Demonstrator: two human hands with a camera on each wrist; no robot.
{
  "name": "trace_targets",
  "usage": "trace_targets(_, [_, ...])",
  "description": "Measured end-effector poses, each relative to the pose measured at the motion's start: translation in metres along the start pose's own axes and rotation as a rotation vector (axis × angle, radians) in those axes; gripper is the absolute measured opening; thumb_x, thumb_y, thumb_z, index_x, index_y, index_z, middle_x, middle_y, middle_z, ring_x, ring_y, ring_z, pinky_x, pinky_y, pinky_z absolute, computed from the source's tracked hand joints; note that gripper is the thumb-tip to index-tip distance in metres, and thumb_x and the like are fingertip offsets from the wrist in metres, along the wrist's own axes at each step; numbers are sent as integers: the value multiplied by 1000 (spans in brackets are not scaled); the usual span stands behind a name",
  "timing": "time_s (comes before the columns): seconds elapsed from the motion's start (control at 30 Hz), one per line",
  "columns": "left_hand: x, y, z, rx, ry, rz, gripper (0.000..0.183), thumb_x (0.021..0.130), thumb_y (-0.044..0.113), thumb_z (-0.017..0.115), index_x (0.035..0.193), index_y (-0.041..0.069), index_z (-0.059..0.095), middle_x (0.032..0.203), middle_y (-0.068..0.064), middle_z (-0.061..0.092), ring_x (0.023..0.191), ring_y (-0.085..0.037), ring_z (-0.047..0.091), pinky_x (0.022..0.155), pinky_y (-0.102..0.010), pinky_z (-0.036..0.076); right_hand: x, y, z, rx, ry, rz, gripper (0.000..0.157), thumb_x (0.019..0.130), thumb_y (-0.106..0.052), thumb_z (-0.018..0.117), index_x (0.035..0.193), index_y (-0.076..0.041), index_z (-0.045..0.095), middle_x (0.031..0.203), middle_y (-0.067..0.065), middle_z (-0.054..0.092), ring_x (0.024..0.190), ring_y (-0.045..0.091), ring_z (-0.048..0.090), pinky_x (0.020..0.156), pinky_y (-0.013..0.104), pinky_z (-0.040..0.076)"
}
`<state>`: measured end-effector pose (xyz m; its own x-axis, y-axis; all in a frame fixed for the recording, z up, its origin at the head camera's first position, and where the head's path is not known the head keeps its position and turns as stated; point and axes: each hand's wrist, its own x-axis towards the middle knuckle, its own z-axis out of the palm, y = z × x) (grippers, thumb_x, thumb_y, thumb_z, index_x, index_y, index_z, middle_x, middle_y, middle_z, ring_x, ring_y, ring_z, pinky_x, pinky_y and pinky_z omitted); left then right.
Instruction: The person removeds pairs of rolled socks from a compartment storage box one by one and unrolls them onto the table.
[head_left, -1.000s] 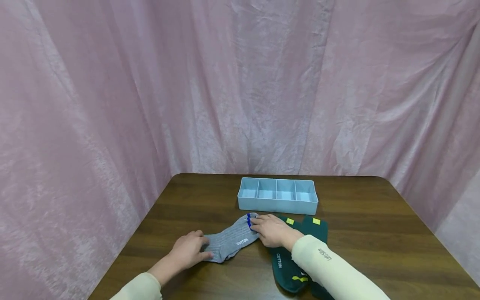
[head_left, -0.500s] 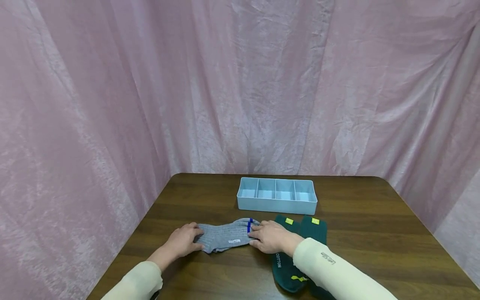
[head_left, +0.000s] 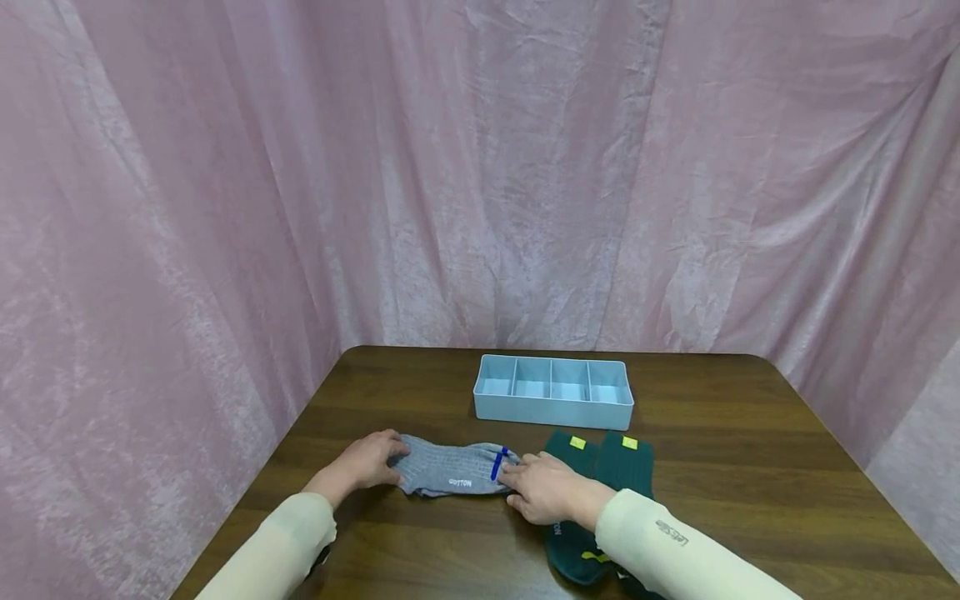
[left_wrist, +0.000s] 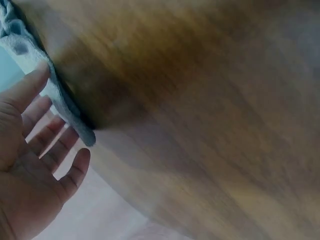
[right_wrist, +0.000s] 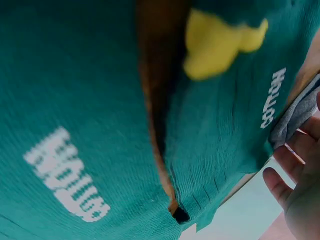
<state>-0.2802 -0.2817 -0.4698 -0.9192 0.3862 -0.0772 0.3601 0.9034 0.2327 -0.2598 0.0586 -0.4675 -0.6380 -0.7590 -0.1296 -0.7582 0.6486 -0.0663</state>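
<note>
Grey ribbed socks (head_left: 450, 469), seemingly a stacked pair, lie nearly level across the table, with a blue stripe at the right end and upside-down white lettering. At their left end my left hand (head_left: 358, 463) touches the fabric with thumb and fingertips. The left wrist view shows that hand (left_wrist: 30, 170) with loosely spread fingers against the sock edge (left_wrist: 61, 97). My right hand (head_left: 551, 489) rests its fingertips on the striped end. Seen from the right wrist, its fingers (right_wrist: 279, 187) are relaxed beside the grey fabric (right_wrist: 296, 116).
Two dark green socks with yellow marks, a left one (head_left: 573, 557) and a right one (head_left: 628, 467), lie side by side under and beside my right forearm. Behind them stands a light blue box (head_left: 555, 410) with several compartments. Pink curtains (head_left: 480, 183) hang beyond the wooden table (head_left: 712, 433).
The grey socks have turned from a slant to nearly level and shifted slightly left. My left hand has moved up and left with its end, my right hand slightly down. The green socks stay put.
</note>
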Motion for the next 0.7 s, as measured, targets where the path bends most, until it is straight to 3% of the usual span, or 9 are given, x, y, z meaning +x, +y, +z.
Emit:
trace_targets(0.13, [5,-2,-2,-5,-11,11,46,78,17,85,119,5,70,130,-18,57,123,-40,52,100,-56,41,-8,-4,2,-7,13,-37,44,102,-33,53,143,-16,55,146,2,52,134,29,46,107,50,37])
trace_targets(0.37, [15,-1,-7,30,10,103,43,77,12,83,117,2,70,126,-20,60,119,-41,55,96,-56,44,-17,-10,2,-23,8,-87,44,101,-33,54,143,-17,55,143,1,55,128,24,50,102,40,41])
trace_targets(0.53, [26,5,-8,12,-44,50,43,79,8,82,120,5,70,134,-19,58,126,-40,51,102,-55,40,-23,-16,2,-35,-4,-106,45,101,-37,55,142,-18,56,139,0,57,119,18,54,95,36,43])
trace_targets(0.7, [39,14,-8,28,-77,23,45,79,5,81,123,8,69,137,-15,57,130,-36,50,105,-52,39,-27,-24,3,-77,-3,-120,47,99,-41,56,139,-16,57,137,0,59,120,19,55,96,37,43])
